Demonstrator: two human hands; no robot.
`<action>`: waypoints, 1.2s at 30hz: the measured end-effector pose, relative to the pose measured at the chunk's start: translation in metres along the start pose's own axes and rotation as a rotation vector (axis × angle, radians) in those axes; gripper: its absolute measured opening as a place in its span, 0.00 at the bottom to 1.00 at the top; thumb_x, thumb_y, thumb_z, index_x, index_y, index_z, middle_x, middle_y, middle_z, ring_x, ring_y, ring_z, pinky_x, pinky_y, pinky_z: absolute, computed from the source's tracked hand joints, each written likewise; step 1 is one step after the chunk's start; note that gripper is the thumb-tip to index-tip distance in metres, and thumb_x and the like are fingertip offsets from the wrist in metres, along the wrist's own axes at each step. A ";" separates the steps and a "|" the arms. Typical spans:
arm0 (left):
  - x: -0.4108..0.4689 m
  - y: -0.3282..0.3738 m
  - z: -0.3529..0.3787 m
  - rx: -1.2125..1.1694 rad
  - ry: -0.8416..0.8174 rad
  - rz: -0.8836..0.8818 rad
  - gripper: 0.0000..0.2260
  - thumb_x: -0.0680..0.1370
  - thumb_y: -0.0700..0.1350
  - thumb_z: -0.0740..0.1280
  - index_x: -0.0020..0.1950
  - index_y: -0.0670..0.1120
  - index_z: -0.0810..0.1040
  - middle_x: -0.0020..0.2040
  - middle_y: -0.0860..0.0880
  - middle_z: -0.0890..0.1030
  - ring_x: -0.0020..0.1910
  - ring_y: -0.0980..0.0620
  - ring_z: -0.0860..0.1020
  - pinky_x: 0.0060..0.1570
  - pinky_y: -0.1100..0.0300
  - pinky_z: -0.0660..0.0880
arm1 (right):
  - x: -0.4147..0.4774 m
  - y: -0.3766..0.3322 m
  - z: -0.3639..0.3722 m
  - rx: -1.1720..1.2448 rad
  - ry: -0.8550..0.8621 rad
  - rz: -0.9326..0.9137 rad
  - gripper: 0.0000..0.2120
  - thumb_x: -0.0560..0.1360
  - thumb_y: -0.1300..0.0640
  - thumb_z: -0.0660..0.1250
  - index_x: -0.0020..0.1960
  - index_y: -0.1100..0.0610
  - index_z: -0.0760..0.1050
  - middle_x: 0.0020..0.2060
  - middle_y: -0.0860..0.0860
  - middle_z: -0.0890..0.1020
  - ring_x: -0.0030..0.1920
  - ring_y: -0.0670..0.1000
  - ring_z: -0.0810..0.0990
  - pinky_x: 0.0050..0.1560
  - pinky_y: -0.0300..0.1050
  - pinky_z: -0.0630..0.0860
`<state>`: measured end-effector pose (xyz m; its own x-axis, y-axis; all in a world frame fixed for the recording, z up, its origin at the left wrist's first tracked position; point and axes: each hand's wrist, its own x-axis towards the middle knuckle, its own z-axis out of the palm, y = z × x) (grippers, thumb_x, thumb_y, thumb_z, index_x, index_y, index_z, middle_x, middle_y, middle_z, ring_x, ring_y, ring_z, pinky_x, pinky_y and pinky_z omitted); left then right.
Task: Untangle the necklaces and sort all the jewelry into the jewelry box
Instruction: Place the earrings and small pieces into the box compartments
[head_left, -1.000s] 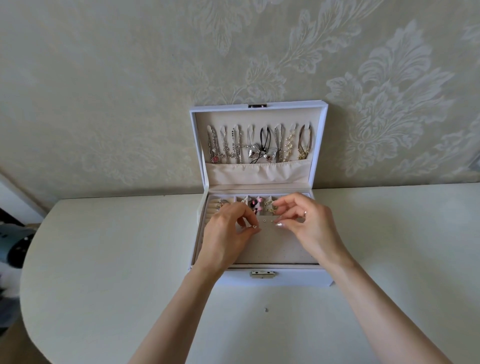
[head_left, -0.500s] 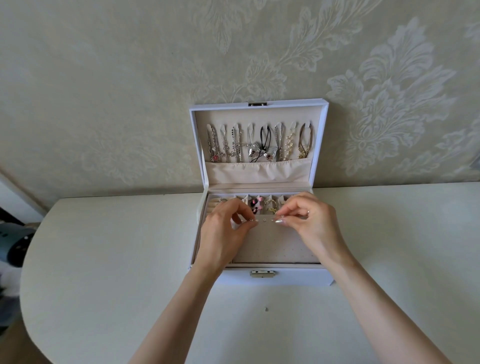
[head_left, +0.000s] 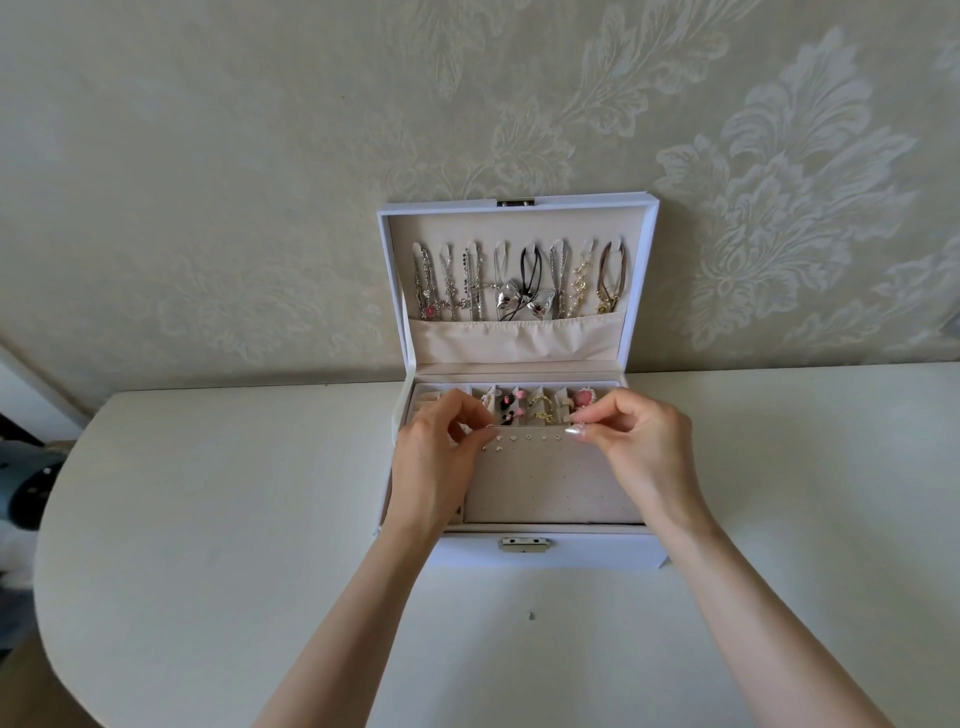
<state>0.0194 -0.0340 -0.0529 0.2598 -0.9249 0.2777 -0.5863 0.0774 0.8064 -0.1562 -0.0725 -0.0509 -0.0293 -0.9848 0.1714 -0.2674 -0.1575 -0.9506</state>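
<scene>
Desk (head_left: 208, 519), white: small speck (head_left: 530, 616) near the front. Jewelry box (head_left: 597, 553), white, lid raised against the wallpaper (head_left: 260, 156); metal clasp (head_left: 524, 544) on its front.

Left hand (head_left: 434, 462): grip pinched on a tiny stud (head_left: 491, 427) at the top-left corner of the earring panel (head_left: 550, 483).

Right hand (head_left: 641, 449): grip pinched, apparently on an earring back (head_left: 577, 430).

Row of studs (head_left: 535, 439) along the panel's top edge. Behind it, compartments (head_left: 540, 408) hold rings and pink pieces. Necklaces (head_left: 519, 280) hang in the lid, ends in the pocket (head_left: 519, 340).

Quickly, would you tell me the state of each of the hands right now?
Left hand: pinching a small earring.
Right hand: pinched shut; holding what cannot be told.
</scene>
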 end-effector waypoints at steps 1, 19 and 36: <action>0.000 0.000 0.000 0.011 -0.009 0.004 0.13 0.71 0.39 0.72 0.36 0.55 0.73 0.36 0.58 0.77 0.35 0.59 0.72 0.35 0.73 0.65 | 0.000 0.000 0.000 -0.016 -0.007 -0.001 0.11 0.66 0.74 0.71 0.35 0.60 0.80 0.32 0.47 0.82 0.30 0.37 0.78 0.35 0.22 0.69; 0.011 0.028 0.038 0.234 -0.183 0.236 0.04 0.69 0.43 0.73 0.41 0.48 0.79 0.38 0.56 0.77 0.43 0.54 0.71 0.42 0.59 0.65 | -0.002 0.005 -0.002 -0.090 0.030 -0.077 0.20 0.64 0.75 0.69 0.36 0.48 0.75 0.33 0.52 0.81 0.34 0.48 0.77 0.39 0.35 0.75; 0.016 0.019 0.045 0.323 -0.127 0.279 0.05 0.66 0.42 0.75 0.37 0.46 0.80 0.42 0.51 0.77 0.43 0.51 0.70 0.43 0.59 0.62 | -0.001 0.008 -0.001 -0.066 0.026 -0.053 0.18 0.64 0.72 0.73 0.33 0.50 0.74 0.29 0.46 0.79 0.30 0.43 0.73 0.35 0.29 0.71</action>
<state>-0.0221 -0.0640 -0.0572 -0.0264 -0.9251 0.3788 -0.8357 0.2284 0.4995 -0.1595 -0.0724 -0.0588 -0.0386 -0.9727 0.2287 -0.3322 -0.2033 -0.9210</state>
